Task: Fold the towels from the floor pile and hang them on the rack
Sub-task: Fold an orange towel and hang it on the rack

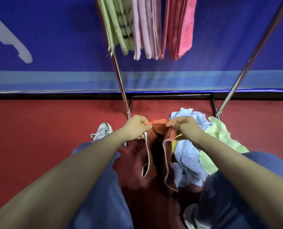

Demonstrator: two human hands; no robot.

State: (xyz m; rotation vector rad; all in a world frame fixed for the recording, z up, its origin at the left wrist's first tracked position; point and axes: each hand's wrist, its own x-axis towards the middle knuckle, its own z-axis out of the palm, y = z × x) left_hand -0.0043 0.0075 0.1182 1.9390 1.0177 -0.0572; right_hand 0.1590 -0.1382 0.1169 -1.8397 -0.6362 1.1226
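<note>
Shoe (102, 130) stands on the red floor (38, 138) at left. Just right of it, the left grip (135, 128) pinches one top corner of a rust towel (159, 146). The right grip (185, 128) pinches the other corner, fingers curled. The towel hangs between them above the floor, white-edged ends drooping. Right of it lies the pile (190, 156) of pale blue and lime towels, by the rack (119, 76) base. Above, green towels (116, 27), pink towels (145, 27) and red towels (178, 27) hang on the rack.
</note>
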